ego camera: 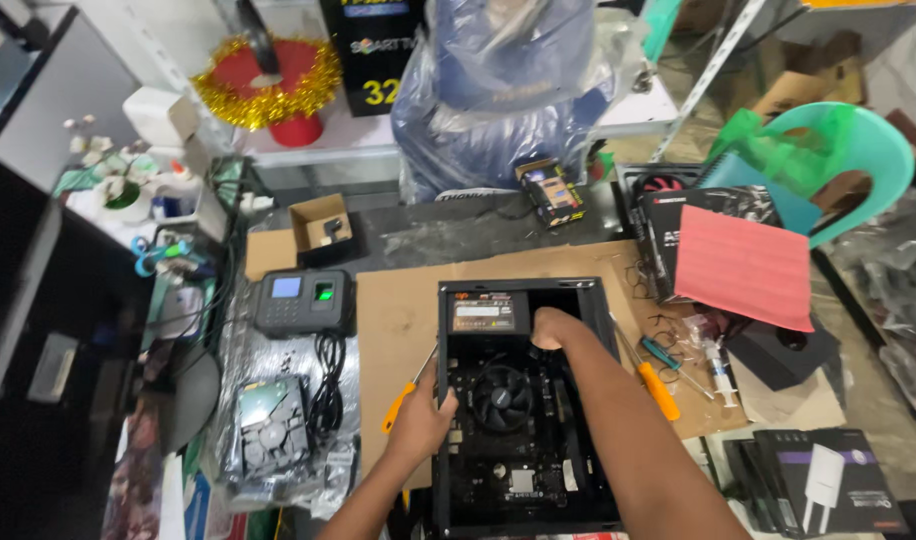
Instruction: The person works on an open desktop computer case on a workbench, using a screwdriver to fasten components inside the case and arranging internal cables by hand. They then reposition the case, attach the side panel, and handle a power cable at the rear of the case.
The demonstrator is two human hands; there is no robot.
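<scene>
An open black computer case [448, 470] lies flat on a sheet of brown cardboard [398, 310]. Inside it are a motherboard with a round black cooler fan [503, 397] and a power supply [484, 313] at the far end. My left hand [423, 418] grips the case's left wall. An orange-handled screwdriver [402, 398] lies just left of that hand. My right hand [551, 327] reaches into the far end of the case beside the power supply, fingers curled; what it touches is hidden.
A second orange-handled screwdriver [656, 388], a teal one [663, 353] and a syringe [720, 368] lie right of the case. A grey fingerprint terminal [303, 300] and a hard drive [272, 430] sit left. Boxes [823, 480], a pink sheet [743, 265] and a green chair [838, 150] are at right.
</scene>
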